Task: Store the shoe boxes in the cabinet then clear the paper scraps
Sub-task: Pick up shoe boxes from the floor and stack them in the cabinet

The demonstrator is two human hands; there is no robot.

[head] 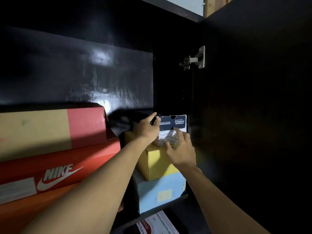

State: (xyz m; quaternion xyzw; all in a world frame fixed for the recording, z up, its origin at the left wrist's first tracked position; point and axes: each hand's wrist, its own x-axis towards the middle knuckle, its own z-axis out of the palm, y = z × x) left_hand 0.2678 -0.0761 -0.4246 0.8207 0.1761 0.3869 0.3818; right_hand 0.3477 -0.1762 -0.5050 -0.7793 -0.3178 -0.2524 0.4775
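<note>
Navy and white cardboard is making up the Skechers box [173, 123], which is sitting far back on the right side of the cabinet, on top of a yellow box [157, 164] that is itself resting on a light blue box [162, 191]. Its navy lid band is showing white "Skechers", "Walk" and "Sandals" lettering and a small half-round notch at the top edge, while the lower front is looking white with a faint grey pattern.

The left hand [148, 127] is gripping the box's upper left corner, with the fingers curling over the lid edge. The right hand [181, 149] is spreading relaxed fingers over the lower front; whether the fingertips are touching the cardboard is hard to tell.

To the left, an orange Nike box [59, 173] is lying under a tan and red box [50, 129], both running off the left edge. Darkness is hiding the Skechers box's sides and rear, and the left hand is covering its left end. A metal hinge [194, 59] is catching light on the black door [253, 115] at right. Below the shelf, only 1 corner of a white and red box [157, 223] is showing, its print blurred.
</note>
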